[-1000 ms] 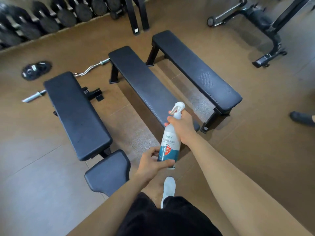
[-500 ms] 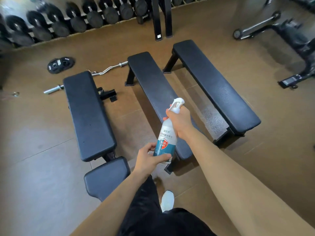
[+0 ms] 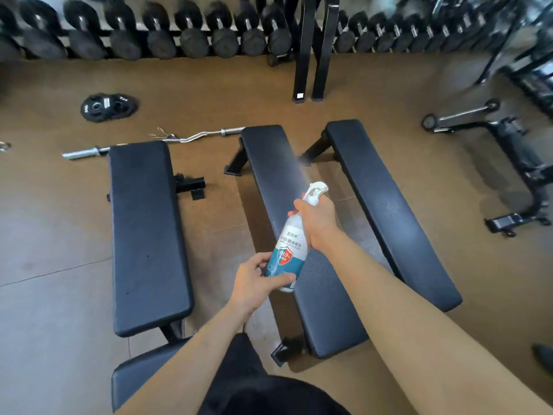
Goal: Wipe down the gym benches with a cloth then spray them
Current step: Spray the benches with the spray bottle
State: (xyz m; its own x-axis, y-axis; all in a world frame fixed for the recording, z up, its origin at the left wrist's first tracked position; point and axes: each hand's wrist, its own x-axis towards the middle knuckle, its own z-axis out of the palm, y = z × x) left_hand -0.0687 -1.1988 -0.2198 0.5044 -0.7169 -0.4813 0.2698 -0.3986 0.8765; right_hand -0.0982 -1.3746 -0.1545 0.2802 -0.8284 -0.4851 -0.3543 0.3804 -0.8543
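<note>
Three black padded benches stand side by side on the brown floor: the left bench [image 3: 146,229], the middle bench [image 3: 269,163] and the right bench [image 3: 386,205]. Above the middle bench I hold a white and teal spray bottle [image 3: 288,250]. My right hand [image 3: 317,220] grips its neck at the trigger, and my left hand [image 3: 257,283] holds its base. A faint mist hangs over the far half of the middle bench, ahead of the nozzle. No cloth is in view.
A curl bar [image 3: 155,142] and weight plates [image 3: 109,106] lie on the floor beyond the left bench. A dumbbell rack [image 3: 179,34] lines the far wall. Black rack posts [image 3: 311,55] stand behind the benches. A machine frame [image 3: 514,163] sits at right.
The view has moved closer and tilted up, so the benches lie nearer beneath me. The bottle stays in both hands, and a spray mist now shows over the middle bench.
</note>
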